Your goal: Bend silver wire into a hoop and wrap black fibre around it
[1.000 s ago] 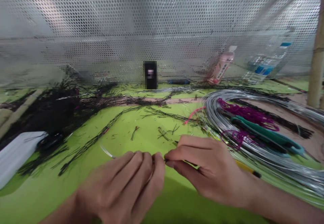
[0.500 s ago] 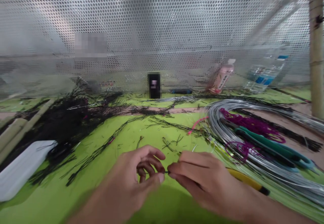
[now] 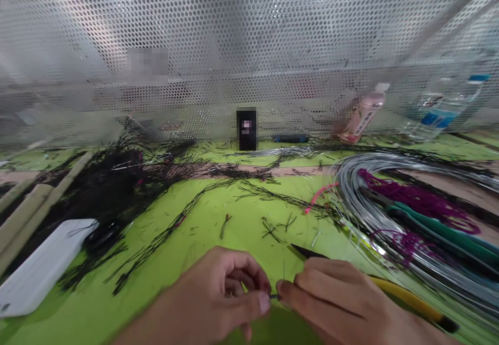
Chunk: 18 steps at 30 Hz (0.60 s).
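Note:
My left hand [image 3: 230, 293] pinches one end of a short, thin dark strand [image 3: 275, 296] between thumb and fingertips, its other fingers curled. My right hand [image 3: 335, 298], fingers pressed together, closes on the other end, so the strand bridges the small gap. Its exact kind is too small to tell. A dark pointed blade [image 3: 306, 251] shows beyond my right knuckles, and a yellow handle [image 3: 413, 298] with a black tip lies past the same hand; the part between is hidden. Short black strand offcuts [image 3: 273, 229] lie on the green surface just ahead of my hands.
A coil of clear wire [image 3: 353, 194] lies at right, with purple cord [image 3: 421, 199] and green-handled pliers [image 3: 444, 228] on it. At left are a black strand heap [image 3: 113, 184], a white slab [image 3: 47, 264] and bamboo poles [image 3: 31, 215]. Bottles [image 3: 362, 116] stand by the perforated metal panel [image 3: 195, 33].
Both hands have come lower and a little right in view, and the left fingertips have closed onto the strand. The view has shifted; the dark blade shows more beyond my right hand.

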### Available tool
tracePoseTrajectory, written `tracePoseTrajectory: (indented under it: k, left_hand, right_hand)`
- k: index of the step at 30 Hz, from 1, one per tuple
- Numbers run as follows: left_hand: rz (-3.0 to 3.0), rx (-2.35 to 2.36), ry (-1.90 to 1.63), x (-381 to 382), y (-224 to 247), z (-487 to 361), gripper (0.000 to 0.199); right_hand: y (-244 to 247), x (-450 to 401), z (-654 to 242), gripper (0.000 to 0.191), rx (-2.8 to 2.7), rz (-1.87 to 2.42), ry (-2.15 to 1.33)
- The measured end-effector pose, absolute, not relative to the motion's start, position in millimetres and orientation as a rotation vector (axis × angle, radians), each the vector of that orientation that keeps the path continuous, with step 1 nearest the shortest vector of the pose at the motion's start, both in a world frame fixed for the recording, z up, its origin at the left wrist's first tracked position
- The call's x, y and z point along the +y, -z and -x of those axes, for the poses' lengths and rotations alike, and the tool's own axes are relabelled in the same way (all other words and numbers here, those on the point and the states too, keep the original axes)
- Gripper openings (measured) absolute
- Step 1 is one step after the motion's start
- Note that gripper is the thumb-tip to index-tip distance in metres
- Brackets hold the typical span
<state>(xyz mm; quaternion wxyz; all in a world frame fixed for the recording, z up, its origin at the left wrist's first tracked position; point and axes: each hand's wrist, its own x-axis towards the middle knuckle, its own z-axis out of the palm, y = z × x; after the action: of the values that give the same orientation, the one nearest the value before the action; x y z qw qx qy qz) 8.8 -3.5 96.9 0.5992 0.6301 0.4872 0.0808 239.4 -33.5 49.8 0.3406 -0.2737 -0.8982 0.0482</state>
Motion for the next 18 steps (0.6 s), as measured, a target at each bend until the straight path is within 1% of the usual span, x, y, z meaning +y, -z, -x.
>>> tracePoseTrajectory:
  k: [3, 7, 11, 15, 18]
  left_hand:
    - [-1.473, 1.175, -0.177, -1.6, -94.1, -7.6, 0.029]
    - [-1.459, 1.122, -0.159, 2.2, -93.3, -8.3, 0.023]
    - [-1.430, 1.085, -0.215, 3.2, -91.8, -10.7, 0.020]
    - [-1.598, 1.164, -0.340, -5.5, -91.6, -19.5, 0.011]
    - [-1.878, 1.233, -0.461, -13.8, -87.1, -23.6, 0.015]
  right_hand:
    - [-49.2, -33.2, -241.3, 0.030, -2.399, 0.702, -0.090]
    - [-48.6, -33.7, -240.7, 0.030, -2.381, 0.684, -0.049]
    - [-46.2, -33.4, -238.5, 0.030, -2.308, 0.679, -0.026]
    - [-45.3, -31.1, -239.3, 0.028, -2.271, 0.739, -0.049]
    - [-47.8, -29.2, -241.5, 0.023, -2.246, 0.755, -0.051]
